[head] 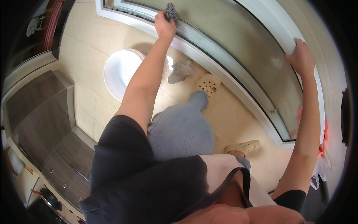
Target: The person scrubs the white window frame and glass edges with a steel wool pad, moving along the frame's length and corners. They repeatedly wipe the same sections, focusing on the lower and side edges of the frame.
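My left hand (165, 26) holds a grey metal scouring pad (172, 12) against the lower rail of a white-framed glass door or panel (223, 53). The pad's top stands out past my fingers. At the right, my right hand (303, 57) grips the white upright frame (289, 30), with the thumb on the glass side. Below my left forearm stands a white plastic bucket (120, 72), partly hidden by the arm. A wet-looking grey cloth (181, 71) lies crumpled on the tiled floor, near a small shiny wet patch.
My beige clogs (208, 84) stand on beige floor tiles (84, 56). A brown cabinet with a light edge (50, 112) runs along the left. A black pan (51, 198) shows at lower left. A plastic bag (318, 170) hangs at right. A dark-framed panel is at upper left.
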### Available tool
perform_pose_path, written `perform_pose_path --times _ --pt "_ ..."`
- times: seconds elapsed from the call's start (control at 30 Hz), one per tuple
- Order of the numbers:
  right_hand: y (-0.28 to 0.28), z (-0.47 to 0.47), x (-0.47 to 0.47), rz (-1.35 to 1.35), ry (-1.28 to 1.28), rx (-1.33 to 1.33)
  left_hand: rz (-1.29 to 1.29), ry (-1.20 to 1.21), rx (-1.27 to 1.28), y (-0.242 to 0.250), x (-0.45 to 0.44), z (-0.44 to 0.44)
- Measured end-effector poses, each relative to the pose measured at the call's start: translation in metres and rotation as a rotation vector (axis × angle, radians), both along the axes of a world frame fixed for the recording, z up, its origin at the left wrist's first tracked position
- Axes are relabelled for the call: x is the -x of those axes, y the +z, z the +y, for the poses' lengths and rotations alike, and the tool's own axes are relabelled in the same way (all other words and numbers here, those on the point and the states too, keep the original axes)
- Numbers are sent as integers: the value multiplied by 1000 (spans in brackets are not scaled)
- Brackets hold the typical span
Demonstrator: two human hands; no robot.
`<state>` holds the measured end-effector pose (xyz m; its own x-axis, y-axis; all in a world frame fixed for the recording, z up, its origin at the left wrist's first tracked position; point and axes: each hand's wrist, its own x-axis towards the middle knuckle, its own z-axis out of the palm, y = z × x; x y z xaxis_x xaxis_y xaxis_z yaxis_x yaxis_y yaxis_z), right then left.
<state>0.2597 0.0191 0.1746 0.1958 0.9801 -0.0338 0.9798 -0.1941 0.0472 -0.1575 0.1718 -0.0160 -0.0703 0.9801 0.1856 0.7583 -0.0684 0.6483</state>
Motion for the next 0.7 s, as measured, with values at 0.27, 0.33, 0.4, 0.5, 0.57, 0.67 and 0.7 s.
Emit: perform_pose_path --times 0.27,0.33,0.4,0.5,0.57,0.67,0.7 --pt "-13 -2 -8 -133 -17 69 -81 -433 -29 7 -58 -80" --pt "-16 -21 -7 -34 71 -115 6 -180 -22 -13 -36 -47" --pt "-4 -46 2 51 136 -214 58 -7 104 -2 -8 -5" --pt "24 -107 32 118 139 -247 9 33 129 14 12 10" --pt "20 -170 40 274 5 -217 53 -183 118 1 -9 -22" --pt "-6 -284 62 372 -245 -6 -106 -376 87 12 -54 -82" --pt "-14 -313 75 447 -301 98 -124 -368 86 9 -54 -80"
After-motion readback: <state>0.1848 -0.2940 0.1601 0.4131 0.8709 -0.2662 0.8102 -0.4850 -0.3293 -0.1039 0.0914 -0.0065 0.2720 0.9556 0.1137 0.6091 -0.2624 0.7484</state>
